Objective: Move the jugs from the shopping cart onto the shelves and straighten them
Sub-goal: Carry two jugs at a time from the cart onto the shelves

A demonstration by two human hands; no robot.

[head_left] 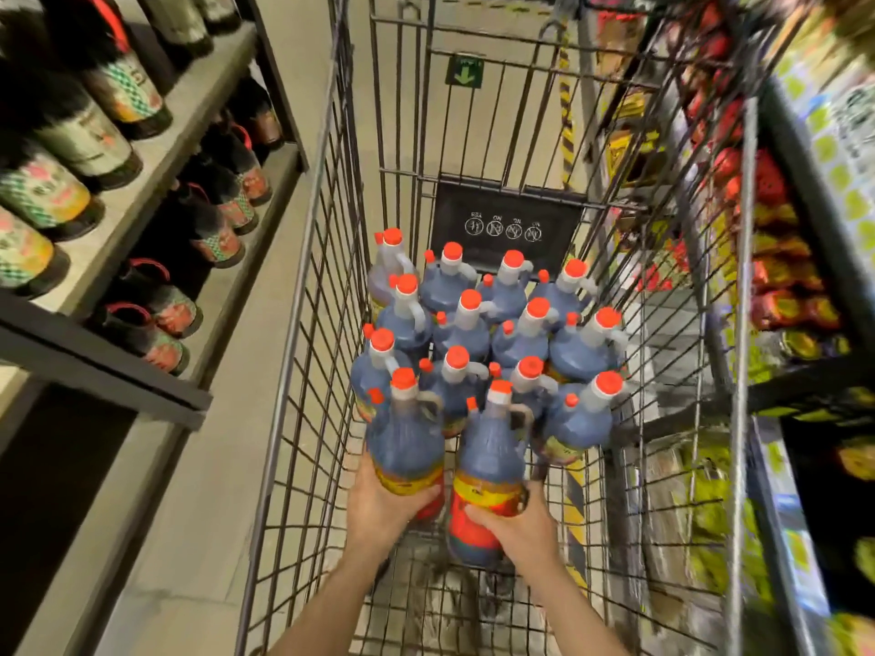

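Several dark jugs with red caps and white necks stand packed in the far half of the wire shopping cart (303, 286). My left hand (379, 506) grips the lower body of one jug (406, 433). My right hand (518, 523) grips the label band of a second jug (490, 459) beside it. Both held jugs are nearest me, upright and a little above the others. The grey shelves (156, 149) on the left carry rows of dark jugs with patterned labels.
The cart's wire sides rise on both sides of my arms; its near floor is bare wire. A black plaque (504, 227) hangs on the cart's far end. Shelves of red and yellow packets (781, 295) stand close on the right. Pale floor runs between cart and left shelves.
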